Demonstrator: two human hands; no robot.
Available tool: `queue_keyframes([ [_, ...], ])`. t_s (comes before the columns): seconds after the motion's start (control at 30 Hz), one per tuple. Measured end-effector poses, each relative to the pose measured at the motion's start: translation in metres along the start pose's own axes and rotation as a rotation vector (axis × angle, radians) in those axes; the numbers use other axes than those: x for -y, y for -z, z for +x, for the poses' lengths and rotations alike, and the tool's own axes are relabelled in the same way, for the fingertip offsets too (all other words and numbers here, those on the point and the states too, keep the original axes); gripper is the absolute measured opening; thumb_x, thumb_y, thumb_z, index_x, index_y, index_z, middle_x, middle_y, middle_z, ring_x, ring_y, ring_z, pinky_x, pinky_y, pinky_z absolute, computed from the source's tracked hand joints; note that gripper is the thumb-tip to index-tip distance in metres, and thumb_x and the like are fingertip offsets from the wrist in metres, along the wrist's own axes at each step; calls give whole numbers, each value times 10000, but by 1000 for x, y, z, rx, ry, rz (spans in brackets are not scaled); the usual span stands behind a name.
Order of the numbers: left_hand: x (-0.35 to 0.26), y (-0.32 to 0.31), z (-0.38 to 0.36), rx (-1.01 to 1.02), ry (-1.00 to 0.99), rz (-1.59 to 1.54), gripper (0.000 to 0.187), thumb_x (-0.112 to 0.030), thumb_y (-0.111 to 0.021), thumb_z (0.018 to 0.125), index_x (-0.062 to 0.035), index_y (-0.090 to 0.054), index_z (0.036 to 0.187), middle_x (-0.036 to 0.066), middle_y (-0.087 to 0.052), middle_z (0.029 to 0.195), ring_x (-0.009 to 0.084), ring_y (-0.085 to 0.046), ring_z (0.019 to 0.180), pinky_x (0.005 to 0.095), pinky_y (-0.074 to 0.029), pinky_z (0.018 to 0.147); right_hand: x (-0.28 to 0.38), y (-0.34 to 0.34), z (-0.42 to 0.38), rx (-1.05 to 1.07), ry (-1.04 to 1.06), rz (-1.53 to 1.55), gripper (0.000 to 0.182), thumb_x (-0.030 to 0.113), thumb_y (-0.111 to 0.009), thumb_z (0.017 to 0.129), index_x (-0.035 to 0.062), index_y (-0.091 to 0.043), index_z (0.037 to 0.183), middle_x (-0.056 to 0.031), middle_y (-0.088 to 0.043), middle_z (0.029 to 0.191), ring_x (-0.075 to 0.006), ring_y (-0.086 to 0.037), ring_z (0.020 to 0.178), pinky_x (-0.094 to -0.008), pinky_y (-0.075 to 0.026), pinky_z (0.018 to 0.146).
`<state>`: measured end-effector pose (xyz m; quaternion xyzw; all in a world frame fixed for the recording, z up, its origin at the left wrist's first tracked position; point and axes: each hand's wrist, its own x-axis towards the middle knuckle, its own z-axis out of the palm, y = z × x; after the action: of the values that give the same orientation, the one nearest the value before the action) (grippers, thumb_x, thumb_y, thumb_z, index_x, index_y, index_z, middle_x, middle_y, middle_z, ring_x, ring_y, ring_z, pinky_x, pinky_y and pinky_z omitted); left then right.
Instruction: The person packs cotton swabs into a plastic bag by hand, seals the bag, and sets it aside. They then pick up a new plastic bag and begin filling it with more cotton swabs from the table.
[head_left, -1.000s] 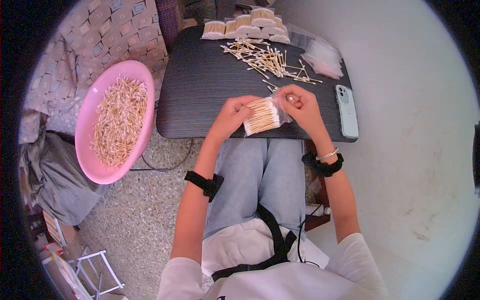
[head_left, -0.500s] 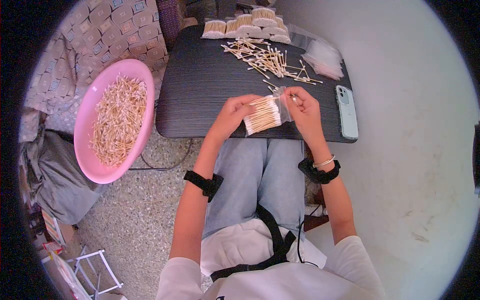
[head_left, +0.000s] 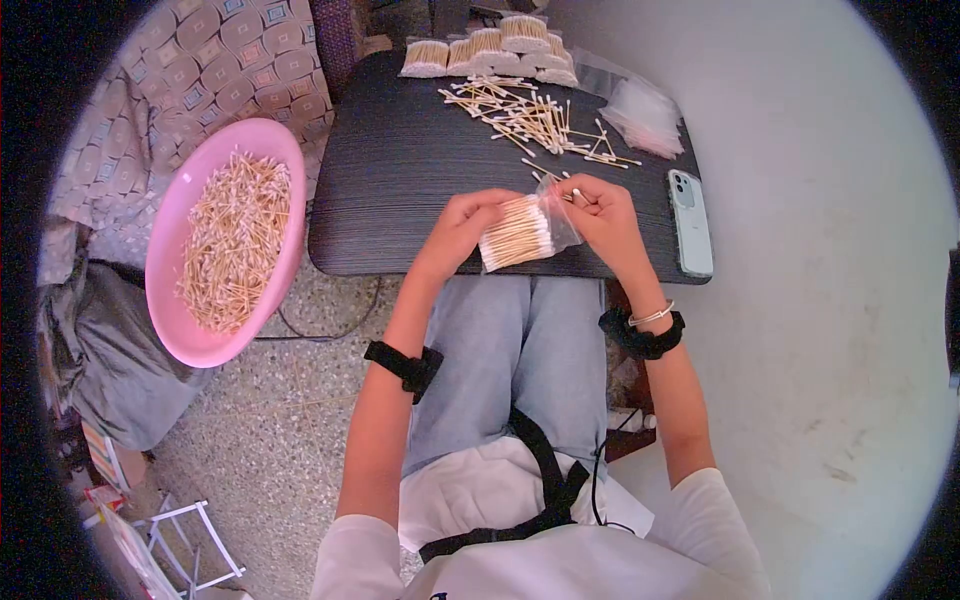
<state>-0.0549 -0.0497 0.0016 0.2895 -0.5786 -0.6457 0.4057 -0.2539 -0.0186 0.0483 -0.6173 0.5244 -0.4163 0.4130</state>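
Observation:
A clear plastic bag of cotton swabs (head_left: 517, 236) is held above the near edge of the black table. My left hand (head_left: 462, 232) grips its left side, with the thumb across the swabs. At the bag's open right end, my right hand (head_left: 601, 218) has its fingers closed together, pinching the plastic near a swab or two. The swabs in the bag lie side by side, white tips toward the right. Loose swabs (head_left: 545, 122) are scattered on the table just beyond my hands.
Filled swab bags (head_left: 487, 45) are stacked at the back of the black table (head_left: 375, 180). Empty clear bags (head_left: 643, 118) lie at the back right, above a pale phone (head_left: 690, 222). A pink basin (head_left: 168, 290) full of swabs stands left of the table.
The bag's mouth is spread wider and the bag sits slightly further left. My right hand's fingers have curled inward at the bag's opening.

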Motion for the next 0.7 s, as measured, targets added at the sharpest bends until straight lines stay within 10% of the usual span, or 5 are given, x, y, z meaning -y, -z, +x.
queue_keyframes([
  [0.7,12,-3,6,-181,-76,167,247,-173,-481,914,11,-630,985,27,-643,840,63,-546,779,229,-452,724,-2,-23,-28,-19,96,-306,323,104,-522,862,100,-571,1182,-71,-624,765,-79,-496,604,-255,-428,558],
])
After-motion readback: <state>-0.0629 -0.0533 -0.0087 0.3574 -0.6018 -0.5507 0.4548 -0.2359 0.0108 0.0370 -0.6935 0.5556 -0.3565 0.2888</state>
